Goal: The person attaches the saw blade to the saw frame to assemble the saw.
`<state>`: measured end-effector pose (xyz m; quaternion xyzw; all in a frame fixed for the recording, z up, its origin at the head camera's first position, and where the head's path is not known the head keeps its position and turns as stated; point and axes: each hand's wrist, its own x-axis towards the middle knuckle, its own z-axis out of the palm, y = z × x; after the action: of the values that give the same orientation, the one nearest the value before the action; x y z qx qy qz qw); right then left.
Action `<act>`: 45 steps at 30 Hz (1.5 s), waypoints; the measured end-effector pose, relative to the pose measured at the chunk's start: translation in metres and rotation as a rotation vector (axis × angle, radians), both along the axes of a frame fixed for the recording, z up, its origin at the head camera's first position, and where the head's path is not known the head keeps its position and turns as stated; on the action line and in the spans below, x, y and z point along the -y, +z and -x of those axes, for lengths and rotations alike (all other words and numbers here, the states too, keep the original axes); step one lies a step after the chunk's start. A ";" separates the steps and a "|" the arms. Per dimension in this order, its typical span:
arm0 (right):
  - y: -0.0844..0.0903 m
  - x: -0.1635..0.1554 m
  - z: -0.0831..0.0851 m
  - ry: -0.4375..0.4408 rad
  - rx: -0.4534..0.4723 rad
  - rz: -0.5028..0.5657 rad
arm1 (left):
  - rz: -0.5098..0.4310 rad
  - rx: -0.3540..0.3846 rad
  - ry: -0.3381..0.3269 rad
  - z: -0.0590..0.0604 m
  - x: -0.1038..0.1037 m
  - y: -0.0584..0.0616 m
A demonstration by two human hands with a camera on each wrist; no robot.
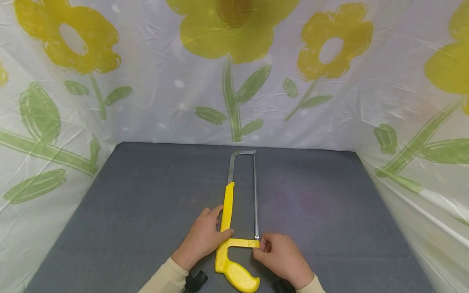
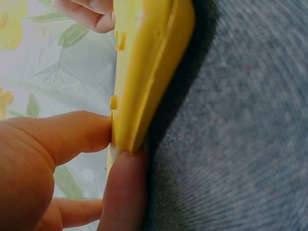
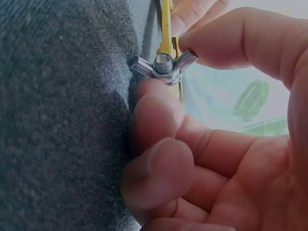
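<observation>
A hacksaw (image 1: 228, 207) with a yellow handle and frame lies on the dark grey cloth, its metal bow pointing to the back. Its narrow blade (image 1: 255, 195) runs along the right side. My left hand (image 1: 205, 234) grips the yellow frame, thumb on top and fingers along the left edge; the left wrist view shows thumb and finger pinching the yellow part (image 2: 139, 72). At the blade's near end, my right hand (image 1: 280, 256) pinches a silver wing nut (image 3: 166, 70) on a threaded bolt, thumb at one wing and forefinger underneath.
A grey cloth-covered table (image 1: 154, 195) extends around the saw. A white curtain (image 1: 154, 118) with yellow flowers and green leaves hangs behind and at both sides. Black wrist devices (image 1: 196, 280) show below the hands.
</observation>
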<state>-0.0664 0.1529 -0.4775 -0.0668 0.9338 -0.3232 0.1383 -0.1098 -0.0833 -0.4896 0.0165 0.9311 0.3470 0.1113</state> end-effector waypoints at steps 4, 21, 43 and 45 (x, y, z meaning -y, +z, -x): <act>0.001 -0.001 -0.001 -0.008 0.009 0.015 | 0.002 -0.002 0.003 0.000 0.000 -0.001; -0.002 -0.009 0.000 0.047 -0.023 0.078 | -0.006 -0.028 0.000 0.000 -0.001 -0.003; -0.002 -0.010 0.001 0.063 -0.017 0.061 | 0.006 -0.023 0.005 -0.001 -0.001 -0.004; -0.002 -0.010 0.000 0.055 -0.019 0.063 | 0.007 -0.020 0.002 0.000 -0.001 -0.004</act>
<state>-0.0666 0.1632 -0.4790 -0.0997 0.9222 -0.3480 0.1362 -0.1096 -0.0828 -0.4936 0.0186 0.9333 0.3438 0.1018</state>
